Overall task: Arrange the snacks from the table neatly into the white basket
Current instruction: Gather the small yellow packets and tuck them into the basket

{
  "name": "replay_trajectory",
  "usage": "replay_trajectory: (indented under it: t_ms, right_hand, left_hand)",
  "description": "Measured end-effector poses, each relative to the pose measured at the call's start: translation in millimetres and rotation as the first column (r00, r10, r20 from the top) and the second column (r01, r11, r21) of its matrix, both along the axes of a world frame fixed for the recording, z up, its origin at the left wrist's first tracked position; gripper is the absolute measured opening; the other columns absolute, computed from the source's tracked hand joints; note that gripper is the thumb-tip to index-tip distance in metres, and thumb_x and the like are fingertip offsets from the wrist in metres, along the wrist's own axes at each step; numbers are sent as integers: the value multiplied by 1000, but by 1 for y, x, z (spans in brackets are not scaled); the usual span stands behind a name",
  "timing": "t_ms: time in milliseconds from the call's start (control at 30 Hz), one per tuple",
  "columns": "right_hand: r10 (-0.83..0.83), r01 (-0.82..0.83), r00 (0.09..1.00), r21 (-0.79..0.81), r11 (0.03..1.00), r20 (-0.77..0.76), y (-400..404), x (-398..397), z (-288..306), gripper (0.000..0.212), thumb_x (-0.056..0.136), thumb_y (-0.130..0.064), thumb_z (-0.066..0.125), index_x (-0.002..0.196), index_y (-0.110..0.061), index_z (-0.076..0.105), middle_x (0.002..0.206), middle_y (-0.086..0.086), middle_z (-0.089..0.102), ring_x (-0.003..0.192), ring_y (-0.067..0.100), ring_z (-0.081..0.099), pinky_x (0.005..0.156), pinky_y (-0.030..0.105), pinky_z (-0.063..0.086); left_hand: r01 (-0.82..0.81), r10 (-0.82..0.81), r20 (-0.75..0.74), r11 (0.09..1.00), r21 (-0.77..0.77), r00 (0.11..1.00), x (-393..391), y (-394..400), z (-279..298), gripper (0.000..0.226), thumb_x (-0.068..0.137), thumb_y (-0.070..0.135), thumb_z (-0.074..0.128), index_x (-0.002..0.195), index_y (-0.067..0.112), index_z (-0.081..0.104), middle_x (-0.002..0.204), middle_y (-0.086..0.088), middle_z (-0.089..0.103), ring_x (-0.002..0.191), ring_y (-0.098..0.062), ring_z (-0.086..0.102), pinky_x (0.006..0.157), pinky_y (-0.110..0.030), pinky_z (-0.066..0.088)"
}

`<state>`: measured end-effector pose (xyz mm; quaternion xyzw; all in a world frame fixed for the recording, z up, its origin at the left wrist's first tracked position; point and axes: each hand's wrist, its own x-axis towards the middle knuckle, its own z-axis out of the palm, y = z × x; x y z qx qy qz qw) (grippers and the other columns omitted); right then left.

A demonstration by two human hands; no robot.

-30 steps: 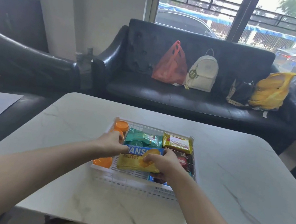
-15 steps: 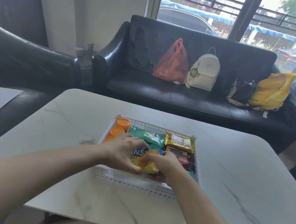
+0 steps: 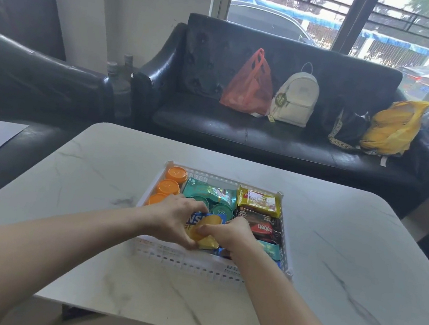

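STAGE near done; no snacks seen on table [image 3: 345,267] | HANDS left hand [image 3: 170,218] and right hand [image 3: 232,235] gripped blue-yellow packet [image 3: 205,224] | WHERE inside white basket [image 3: 191,264]; needed seating

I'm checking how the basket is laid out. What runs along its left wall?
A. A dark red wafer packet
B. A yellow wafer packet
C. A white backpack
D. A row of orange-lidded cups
D: three orange-lidded cups line the left wall of the white basket, while the yellow wafer packet lies at the far right corner.
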<state>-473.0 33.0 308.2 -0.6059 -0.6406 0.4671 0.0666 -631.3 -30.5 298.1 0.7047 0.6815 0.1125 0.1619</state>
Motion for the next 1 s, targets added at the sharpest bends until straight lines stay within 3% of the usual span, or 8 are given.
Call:
replay_trajectory:
  t_ms: [133,200,267,333,467,667,867,1000]
  right_hand:
    - [21,-22,998,18,1000,54,1,0,2,77,65,-52,85,116,-6,52,97,4,61,86,19,62,61,29,47]
    - [-10,10,1000,19,1000,22,4,1,3,65,80,-57,71,112,-5,49,96,5,60,81,18,59,61,29,45]
    - [-79,78,996,-21,997,-29,9,2,4,45,95,-50,49,101,-5,51,89,6,61,75,17,56,66,32,46]
    - [-96,95,995,-23,995,-35,13,4,4,40,99,-38,41,103,-4,61,91,10,65,76,21,58,74,36,52]
    - [-13,12,1000,29,1000,26,17,7,-4,25,97,-19,52,109,-1,64,93,13,67,74,22,59,71,34,56]
    - [109,-134,982,162,978,155,22,17,-13,24,91,-4,55,108,-5,73,100,10,69,79,22,63,72,38,58]
    - [232,-364,906,370,855,354,17,27,-16,22,86,-13,69,106,-22,75,106,3,72,89,21,67,79,38,59]
    - [290,-449,870,396,801,399,16,32,-18,28,83,-19,73,111,-25,72,112,-1,68,93,20,64,81,39,58]
  left_hand:
    - [-10,10,7,1000,-22,1000,-2,2,-2,75,66,59,76,132,30,53,119,8,59,107,-15,51,94,-34,47]
    - [-12,12,27,999,-35,1000,-3,4,-2,74,67,58,77,131,29,55,117,8,60,105,-14,54,92,-34,50]
    - [-14,18,60,998,-65,998,-4,5,-3,76,67,58,78,133,27,55,120,8,60,107,-12,56,93,-33,53]
    - [-15,23,92,996,-92,996,-6,7,-4,78,67,57,81,134,26,55,123,7,59,110,-12,56,95,-33,53]
    - [-18,32,137,994,-104,990,-6,6,-5,88,65,62,82,139,27,50,130,9,54,116,-11,54,100,-32,51]
    - [-1,15,164,996,-87,986,1,5,-9,64,82,56,70,137,29,52,128,7,57,111,-10,56,97,-30,52]
    - [0,14,150,996,-92,989,3,7,-9,65,82,54,72,137,25,52,128,5,57,108,-10,55,95,-28,52]
    - [-21,32,105,995,-102,994,7,9,-13,65,83,54,71,138,24,53,130,3,57,109,-12,54,96,-31,51]
